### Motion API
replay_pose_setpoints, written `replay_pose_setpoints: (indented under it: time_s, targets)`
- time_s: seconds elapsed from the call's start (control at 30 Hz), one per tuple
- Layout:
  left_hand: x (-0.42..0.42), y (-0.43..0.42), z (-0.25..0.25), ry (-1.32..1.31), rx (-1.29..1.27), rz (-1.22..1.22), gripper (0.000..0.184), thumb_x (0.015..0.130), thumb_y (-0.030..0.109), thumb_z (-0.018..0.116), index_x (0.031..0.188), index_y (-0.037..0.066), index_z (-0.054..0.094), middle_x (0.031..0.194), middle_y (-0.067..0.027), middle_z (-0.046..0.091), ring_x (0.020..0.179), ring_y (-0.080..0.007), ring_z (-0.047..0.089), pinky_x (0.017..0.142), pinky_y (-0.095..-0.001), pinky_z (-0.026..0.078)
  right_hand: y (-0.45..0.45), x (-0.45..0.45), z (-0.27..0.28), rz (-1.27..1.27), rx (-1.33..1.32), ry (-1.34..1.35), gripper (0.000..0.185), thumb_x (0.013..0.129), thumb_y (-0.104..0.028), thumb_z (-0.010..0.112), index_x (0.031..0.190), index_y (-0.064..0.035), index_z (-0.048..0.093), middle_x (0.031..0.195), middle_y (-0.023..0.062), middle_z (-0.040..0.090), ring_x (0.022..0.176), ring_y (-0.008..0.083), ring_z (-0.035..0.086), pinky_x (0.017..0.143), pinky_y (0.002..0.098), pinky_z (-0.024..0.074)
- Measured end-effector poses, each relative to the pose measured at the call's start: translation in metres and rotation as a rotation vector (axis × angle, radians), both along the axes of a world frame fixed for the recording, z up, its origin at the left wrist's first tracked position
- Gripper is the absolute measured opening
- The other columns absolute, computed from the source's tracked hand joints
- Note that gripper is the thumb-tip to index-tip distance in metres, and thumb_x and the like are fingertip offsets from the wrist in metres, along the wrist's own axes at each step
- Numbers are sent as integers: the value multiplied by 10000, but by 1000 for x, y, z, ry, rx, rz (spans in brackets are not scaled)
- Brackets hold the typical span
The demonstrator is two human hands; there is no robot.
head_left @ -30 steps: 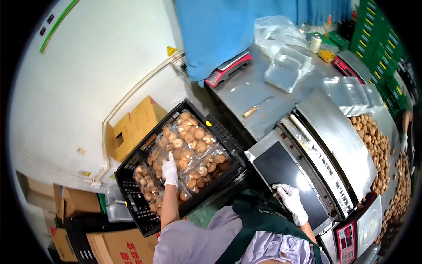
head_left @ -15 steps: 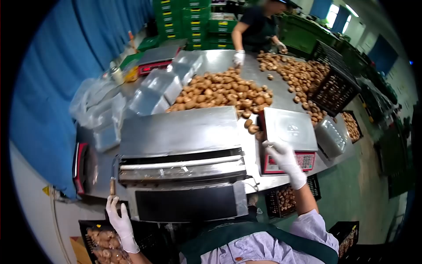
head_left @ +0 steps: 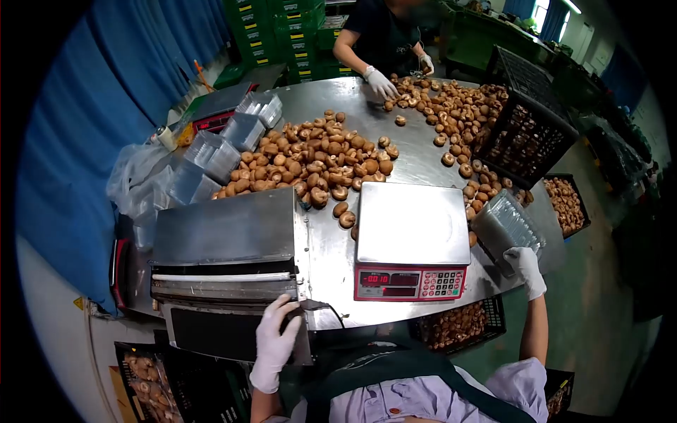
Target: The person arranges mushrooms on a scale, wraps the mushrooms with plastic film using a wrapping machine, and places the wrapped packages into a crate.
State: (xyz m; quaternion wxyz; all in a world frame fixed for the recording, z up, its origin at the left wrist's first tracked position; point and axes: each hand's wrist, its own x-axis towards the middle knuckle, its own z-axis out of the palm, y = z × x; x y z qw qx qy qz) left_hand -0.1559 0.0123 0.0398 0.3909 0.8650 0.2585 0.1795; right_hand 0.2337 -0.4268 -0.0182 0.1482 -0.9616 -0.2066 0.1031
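My left hand (head_left: 273,344), in a white glove, holds nothing, its fingers apart at the right front edge of the wrapping machine (head_left: 222,236). My right hand (head_left: 526,272), also gloved, has its fingers closed on the near corner of a stack of clear plastic trays (head_left: 504,222) at the table's right side. Between my hands stands a red electronic scale (head_left: 412,243) with a bare silver platform. Its red display appears to read -0.010. Brown mushrooms (head_left: 310,158) lie heaped behind the machine and the scale.
Across the metal table (head_left: 331,92), a co-worker's gloved hand (head_left: 381,83) reaches toward more mushrooms. A black crate (head_left: 532,130) tilts at the right. Clear trays (head_left: 211,154) and another scale (head_left: 218,109) stand at the left. Crates of mushrooms (head_left: 462,326) sit below the edge.
My left hand has moved right, from the machine's left handle to its right edge. My right hand has left the scale and reached the tray stack. The view has shifted.
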Motion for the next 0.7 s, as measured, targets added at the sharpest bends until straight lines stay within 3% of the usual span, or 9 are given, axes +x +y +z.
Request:
replay_pose_setpoints:
  time_s: [0.1,0.2,0.4,0.47,0.5,0.53,0.6,0.63,0.7]
  targets:
    - [24,-28,-3,2,-4,-49,252,797,103,646,1040,35,632,1177,-140,577,1070,-288,576,896,-335,469,10,-9,16,-141,245,-258,183,716,-194,737,851,-79,693,797,119,664,755,296,638,682,384,493]
    - [37,-43,-3,0,-10,-49,245,797,96,645,1032,31,633,1171,-136,582,1053,-282,586,877,-322,478,-5,8,-4,-107,36,-444,190,718,-195,735,864,-81,693,809,109,664,768,298,635,697,388,492]
    - [55,-54,-17,31,-83,2,241,801,109,655,1031,37,640,1134,-134,599,1034,-268,597,865,-323,479,-13,33,11,-29,51,-172,133,728,-143,722,822,-49,707,766,159,662,705,291,646,664,366,491]
    - [64,-57,-29,46,-127,28,239,804,119,658,1029,39,641,1126,-134,602,1031,-271,597,867,-330,477,-19,47,19,-182,143,200,129,732,-106,710,819,-13,696,714,180,650,624,261,635,610,342,471]
    - [66,-58,-37,36,-62,-23,237,807,127,659,1027,41,641,1120,-136,602,1027,-276,597,869,-337,477,-20,50,23,-130,198,223,153,740,-93,693,821,34,666,592,146,585,531,136,554,520,323,447]
    - [70,-59,-45,24,4,-73,234,810,135,659,1025,43,641,1114,-137,603,1022,-282,597,870,-345,477,-18,52,26,-124,194,219,153,740,-93,693,821,34,666,592,146,585,531,136,554,520,323,447]
    - [78,-63,-55,-3,-23,-75,231,820,140,650,1029,44,639,1104,-142,602,1017,-292,595,884,-355,474,-10,51,29,-65,40,118,156,729,-95,699,802,35,653,626,172,601,557,199,599,543,340,454]
    - [83,-64,-56,-4,-32,-79,230,822,140,646,1030,45,639,1103,-142,602,1018,-286,596,880,-349,478,-10,49,27,14,5,0,133,732,-99,678,781,22,650,712,231,603,652,362,619,601,387,464]
    - [91,-64,-58,-4,-45,-80,228,824,139,642,1032,45,640,1102,-141,602,1019,-281,596,875,-344,482,-14,49,16,25,26,-48,128,734,-96,666,778,22,638,724,229,603,690,374,614,617,397,465]
